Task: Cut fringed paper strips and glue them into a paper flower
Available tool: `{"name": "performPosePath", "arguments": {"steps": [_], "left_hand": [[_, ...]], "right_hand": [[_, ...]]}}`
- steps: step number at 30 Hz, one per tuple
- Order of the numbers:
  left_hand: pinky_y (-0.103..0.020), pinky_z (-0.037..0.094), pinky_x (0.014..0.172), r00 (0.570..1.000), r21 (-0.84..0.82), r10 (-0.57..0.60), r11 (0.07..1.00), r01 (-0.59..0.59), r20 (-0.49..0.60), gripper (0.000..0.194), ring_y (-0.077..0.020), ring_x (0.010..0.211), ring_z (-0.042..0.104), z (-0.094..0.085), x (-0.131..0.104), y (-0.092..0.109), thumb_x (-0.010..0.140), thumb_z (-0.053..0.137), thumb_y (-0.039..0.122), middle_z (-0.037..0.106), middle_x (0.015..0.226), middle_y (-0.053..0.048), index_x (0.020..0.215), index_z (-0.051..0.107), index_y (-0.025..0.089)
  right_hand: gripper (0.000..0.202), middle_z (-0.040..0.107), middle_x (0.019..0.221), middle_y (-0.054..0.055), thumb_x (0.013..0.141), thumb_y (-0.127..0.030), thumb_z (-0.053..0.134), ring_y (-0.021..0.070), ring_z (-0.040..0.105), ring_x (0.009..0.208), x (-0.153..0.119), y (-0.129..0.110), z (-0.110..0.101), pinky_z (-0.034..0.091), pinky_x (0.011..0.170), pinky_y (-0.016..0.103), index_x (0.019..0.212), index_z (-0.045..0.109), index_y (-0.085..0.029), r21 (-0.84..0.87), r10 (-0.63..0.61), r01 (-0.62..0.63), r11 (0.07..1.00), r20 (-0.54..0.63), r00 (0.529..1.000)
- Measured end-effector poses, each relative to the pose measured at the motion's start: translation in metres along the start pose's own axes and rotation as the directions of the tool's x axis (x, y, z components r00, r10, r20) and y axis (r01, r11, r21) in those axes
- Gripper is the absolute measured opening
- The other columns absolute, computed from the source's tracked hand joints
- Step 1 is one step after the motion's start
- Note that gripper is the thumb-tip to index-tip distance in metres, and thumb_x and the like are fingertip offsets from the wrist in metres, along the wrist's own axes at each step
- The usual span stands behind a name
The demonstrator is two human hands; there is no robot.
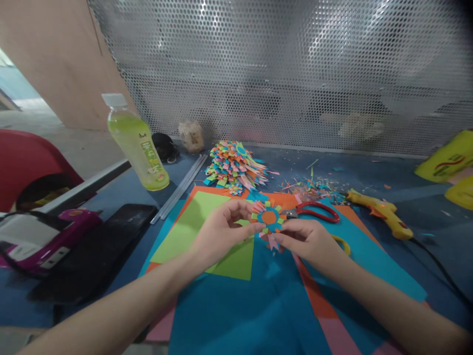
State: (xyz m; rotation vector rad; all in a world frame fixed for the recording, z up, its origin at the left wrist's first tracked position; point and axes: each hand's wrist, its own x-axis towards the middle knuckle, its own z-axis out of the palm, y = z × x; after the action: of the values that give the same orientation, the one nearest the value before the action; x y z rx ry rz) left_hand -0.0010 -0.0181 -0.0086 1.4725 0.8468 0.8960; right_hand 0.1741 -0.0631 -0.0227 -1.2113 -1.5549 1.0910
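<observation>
Our left hand (pixel 220 229) has got the round orange-and-blue paper rosette (pixel 269 217) pinched by its left edge; our right hand (pixel 310 242) pinches lower right.

"What stands behind the dark blue table (pixel 443 219)?"
"A metal screen (pixel 277 64), punched all over with small round holes and shining in places."
"And off to the left?"
"A tan wall (pixel 66 54), a grey floor (pixel 88 118) and a red chair (pixel 40 155)."
"Any brightness there?"
"Pale light (pixel 31 104), past the wall, at the far edge."
</observation>
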Motion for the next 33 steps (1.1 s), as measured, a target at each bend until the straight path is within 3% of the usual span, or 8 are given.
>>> {"name": "performPosePath", "arguments": {"steps": [13, 18, 20, 22, 24, 26, 28, 33], "left_hand": [[-0.029, 0.046, 0.071, 0.999, 0.012, -0.007, 1.000, 0.007, 0.042, 0.042, -0.0138, 0.081, 0.057, 0.002, -0.001, -0.004, 0.064, 0.073, 0.025, 0.058, 0.082, -0.001, 0.099, 0.050, 0.016], [-0.022, 0.045, 0.058, 0.971, 0.109, 0.238, 0.966, -0.236, -0.007, 0.037, -0.0110, 0.073, 0.057, 0.002, -0.007, -0.003, 0.070, 0.069, 0.018, 0.059, 0.080, 0.000, 0.101, 0.050, 0.018], [-0.020, 0.045, 0.055, 0.885, 0.209, 0.465, 0.865, -0.457, 0.010, 0.029, -0.0099, 0.068, 0.057, 0.001, -0.011, 0.002, 0.072, 0.066, 0.013, 0.060, 0.077, 0.000, 0.097, 0.052, 0.018], [-0.021, 0.047, 0.057, 0.736, 0.297, 0.669, 0.684, -0.666, 0.109, 0.019, -0.0112, 0.069, 0.058, -0.002, -0.017, 0.008, 0.073, 0.064, 0.010, 0.062, 0.074, -0.001, 0.087, 0.055, 0.019], [-0.023, 0.050, 0.063, 0.576, 0.346, 0.776, 0.483, -0.804, 0.256, 0.015, -0.0126, 0.073, 0.060, -0.006, -0.022, 0.014, 0.074, 0.062, 0.009, 0.067, 0.072, -0.002, 0.084, 0.056, 0.019], [-0.023, 0.052, 0.068, 0.442, 0.349, 0.806, 0.314, -0.883, 0.393, 0.015, -0.0114, 0.071, 0.061, -0.009, -0.025, 0.020, 0.076, 0.059, 0.006, 0.070, 0.071, -0.001, 0.084, 0.056, 0.018], [-0.023, 0.053, 0.072, 0.366, 0.330, 0.810, 0.227, -0.916, 0.458, 0.013, -0.0105, 0.070, 0.063, -0.011, -0.027, 0.022, 0.079, 0.057, 0.006, 0.072, 0.071, -0.002, 0.085, 0.055, 0.017], [-0.023, 0.054, 0.073, 0.348, 0.333, 0.825, 0.207, -0.920, 0.446, 0.006, -0.0101, 0.068, 0.065, -0.010, -0.027, 0.020, 0.082, 0.055, 0.010, 0.073, 0.070, -0.003, 0.084, 0.055, 0.015]], "right_hand": [[0.025, 0.067, 0.057, 0.005, 0.075, -0.029, 0.055, 0.0193, 0.065, 0.060, -0.001, 0.000, -0.002, 0.051, 0.053, 0.027, 0.055, 0.061, -0.015, -0.146, -0.119, 0.113, 0.983, -0.033, 0.992], [0.015, 0.069, 0.065, 0.006, 0.074, -0.023, 0.061, 0.0184, 0.065, 0.063, -0.004, 0.002, -0.004, 0.052, 0.057, 0.028, 0.064, 0.067, -0.014, -0.260, -0.289, 0.253, 0.932, -0.109, 0.951], [0.011, 0.071, 0.078, 0.008, 0.077, -0.018, 0.060, 0.0188, 0.065, 0.076, -0.007, -0.001, -0.009, 0.052, 0.069, 0.030, 0.074, 0.070, -0.014, -0.357, -0.498, 0.447, 0.820, -0.060, 0.865], [0.016, 0.070, 0.090, 0.010, 0.083, -0.013, 0.054, 0.0175, 0.063, 0.086, -0.011, -0.007, -0.013, 0.050, 0.077, 0.031, 0.088, 0.069, -0.013, -0.476, -0.728, 0.668, 0.572, 0.081, 0.681], [0.018, 0.070, 0.092, 0.011, 0.087, -0.013, 0.050, 0.0167, 0.061, 0.087, -0.015, -0.014, -0.017, 0.050, 0.078, 0.030, 0.093, 0.067, -0.012, -0.569, -0.829, 0.752, 0.331, 0.206, 0.520], [0.021, 0.070, 0.088, 0.011, 0.090, -0.015, 0.046, 0.0168, 0.060, 0.084, -0.019, -0.019, -0.020, 0.052, 0.075, 0.030, 0.089, 0.067, -0.012, -0.616, -0.846, 0.749, 0.245, 0.242, 0.476], [0.026, 0.070, 0.086, 0.011, 0.093, -0.016, 0.041, 0.0173, 0.059, 0.083, -0.020, -0.022, -0.020, 0.052, 0.073, 0.032, 0.089, 0.066, -0.010, -0.612, -0.850, 0.759, 0.221, 0.261, 0.457], [0.017, 0.068, 0.093, 0.012, 0.088, -0.011, 0.048, 0.0192, 0.057, 0.091, -0.020, -0.020, -0.019, 0.051, 0.077, 0.034, 0.093, 0.063, -0.008, -0.590, -0.844, 0.768, 0.250, 0.256, 0.472]]}}
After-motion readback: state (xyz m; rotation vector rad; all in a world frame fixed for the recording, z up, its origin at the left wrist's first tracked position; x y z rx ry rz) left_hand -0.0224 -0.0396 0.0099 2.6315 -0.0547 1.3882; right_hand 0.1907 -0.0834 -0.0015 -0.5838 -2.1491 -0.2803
